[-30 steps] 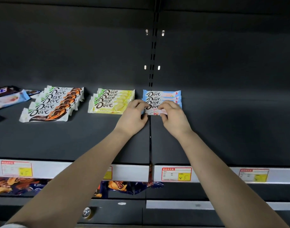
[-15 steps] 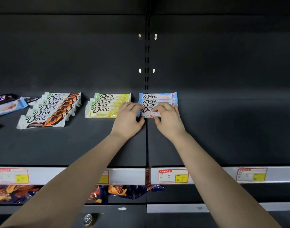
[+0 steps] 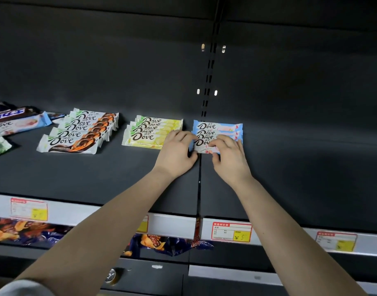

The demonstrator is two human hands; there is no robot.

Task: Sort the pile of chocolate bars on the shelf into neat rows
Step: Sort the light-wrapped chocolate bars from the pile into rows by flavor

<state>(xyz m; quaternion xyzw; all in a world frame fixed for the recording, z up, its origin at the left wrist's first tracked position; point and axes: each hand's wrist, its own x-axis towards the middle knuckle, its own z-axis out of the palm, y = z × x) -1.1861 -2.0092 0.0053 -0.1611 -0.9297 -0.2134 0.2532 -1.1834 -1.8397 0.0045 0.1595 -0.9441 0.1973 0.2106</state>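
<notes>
Shelf [image 3: 98, 178], left to right: loose pile [image 3: 10, 124], left row [image 3: 80, 133], middle row [image 3: 149, 133], right row [image 3: 217, 127]; left hand [image 3: 176, 154] and right hand [image 3: 230, 157] on its front bar [image 3: 201, 144], seemingly pinching.

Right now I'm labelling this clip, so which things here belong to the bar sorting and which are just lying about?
Part of the job: left hand and right hand pinching the front blue bar; blue row; yellow row; orange row; unsorted pile at far left; shelf.
Just there: price tags; snack bags on the shelf below.

Dim light; dark shelf [image 3: 76, 178] murky; edges bowed and softly blurred.
</notes>
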